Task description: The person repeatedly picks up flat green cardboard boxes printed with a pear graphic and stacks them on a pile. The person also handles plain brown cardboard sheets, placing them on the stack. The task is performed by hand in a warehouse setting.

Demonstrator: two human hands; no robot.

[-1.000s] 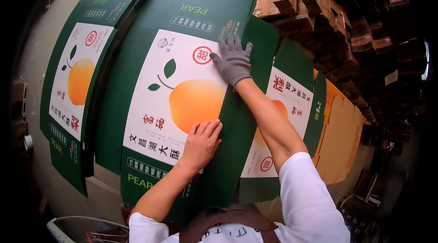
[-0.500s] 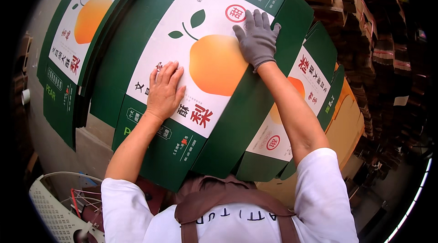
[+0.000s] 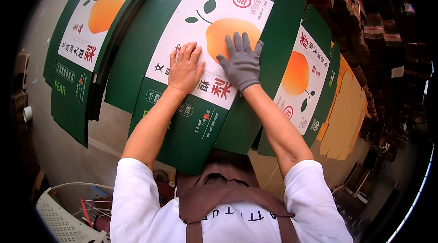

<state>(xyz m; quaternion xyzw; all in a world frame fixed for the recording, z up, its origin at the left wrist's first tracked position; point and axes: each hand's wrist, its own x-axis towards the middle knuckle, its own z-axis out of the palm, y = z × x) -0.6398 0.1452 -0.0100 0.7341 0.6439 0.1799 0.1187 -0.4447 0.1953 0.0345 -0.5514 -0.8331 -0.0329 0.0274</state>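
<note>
In front of me lies a flat, unfolded cardboard box (image 3: 182, 138), dark green with a white printed panel that bears an orange pear and leaves. My bare left hand (image 3: 185, 70) rests flat on the panel's left part, fingers stretched forward. Over the lower right of the printed pear, my right hand (image 3: 242, 60) in a grey glove presses down with its fingers spread. Neither hand grasps anything; both palms hide parts of the print.
A stack of similar green box blanks (image 3: 73, 87) stands on the left, and another green blank (image 3: 301, 83) lies on the right. Plain brown cardboard (image 3: 344, 115) sits beyond it, near piled cardboard bundles (image 3: 360, 10). A perforated white chair (image 3: 57, 220) is at the lower left.
My right hand has come back toward me, from the panel's far right corner onto the printed pear. My left hand stays flat on the panel. The view has shifted slightly.
</note>
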